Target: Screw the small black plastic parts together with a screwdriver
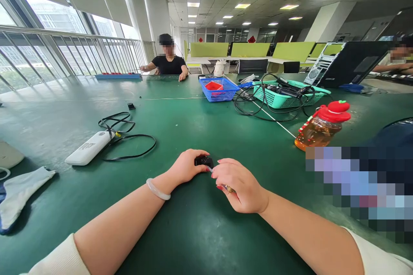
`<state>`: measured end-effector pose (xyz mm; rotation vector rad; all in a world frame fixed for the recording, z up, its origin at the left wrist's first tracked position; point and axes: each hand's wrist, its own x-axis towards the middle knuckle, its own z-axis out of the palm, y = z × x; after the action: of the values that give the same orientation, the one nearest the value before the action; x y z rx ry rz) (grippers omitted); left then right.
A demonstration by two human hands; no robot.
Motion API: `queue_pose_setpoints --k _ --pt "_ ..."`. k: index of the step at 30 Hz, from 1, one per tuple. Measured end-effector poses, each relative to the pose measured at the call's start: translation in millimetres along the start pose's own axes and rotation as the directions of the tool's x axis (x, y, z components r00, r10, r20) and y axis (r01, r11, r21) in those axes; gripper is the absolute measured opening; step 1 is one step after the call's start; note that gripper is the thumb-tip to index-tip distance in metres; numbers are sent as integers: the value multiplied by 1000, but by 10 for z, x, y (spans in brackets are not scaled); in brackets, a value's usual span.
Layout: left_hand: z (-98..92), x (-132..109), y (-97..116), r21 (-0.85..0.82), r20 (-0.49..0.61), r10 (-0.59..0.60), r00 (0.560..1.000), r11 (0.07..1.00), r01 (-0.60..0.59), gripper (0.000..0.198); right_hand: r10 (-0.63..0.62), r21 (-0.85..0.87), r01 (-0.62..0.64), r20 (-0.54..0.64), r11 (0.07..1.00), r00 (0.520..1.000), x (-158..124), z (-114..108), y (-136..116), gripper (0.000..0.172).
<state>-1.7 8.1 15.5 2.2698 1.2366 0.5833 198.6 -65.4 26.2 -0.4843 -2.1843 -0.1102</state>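
Note:
My left hand [189, 165] grips a small, shiny black part [204, 161] low over the green table, fingers and thumb closed on its sides. Pinched in my right hand [240, 184] is a slim screwdriver-like tool [229, 189] with a thin shaft and a brownish-yellow end. Its shaft points left, and the tip meets or nearly meets the black part; my fingers hide most of the tool. What exactly the black part is cannot be made out.
To the left lie a white power bank [88, 149], a black cable [137, 156] and a cloth [24, 195]. At right stands a red-lidded bottle [318, 133]. Behind are a blue basket [222, 95] and a green basket [280, 101] with cables. A person [171, 64] sits across the table [180, 232].

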Motion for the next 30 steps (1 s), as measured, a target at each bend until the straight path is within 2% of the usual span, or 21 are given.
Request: queue_pose_setpoints --k 3,5,9,13,16,20,23,30 --pt "-2 -2 -5 -11 11 1 1000 1000 -1 38 -65 -64 67 31 996 997 20 -20 -11 30" --pt "-1 -2 -9 -11 9 1 1000 1000 -1 37 -110 -104 120 100 987 989 38 -33 -34 26" --pt "-1 -5 -5 -7 7 -10 1000 1000 10 39 -165 -147 218 307 965 937 73 -37 -93 12" --pt "-11 -16 10 -20 8 -25 1000 999 25 42 -177 -168 255 375 952 910 95 -32 -118 14" --pt "-21 -23 14 -31 13 -27 1000 999 27 41 -162 -189 228 310 955 937 91 -47 -95 17" --pt "-28 -22 12 -36 24 -32 999 999 33 40 -129 -192 159 160 968 979 45 -45 -39 17" --pt "-24 -15 7 -47 22 -33 999 998 33 40 -117 -160 125 60 979 991 3 -13 -9 19" --pt "7 -10 -40 -176 3 -63 998 983 62 46 -105 -127 106 17 986 994 -31 21 13 25"
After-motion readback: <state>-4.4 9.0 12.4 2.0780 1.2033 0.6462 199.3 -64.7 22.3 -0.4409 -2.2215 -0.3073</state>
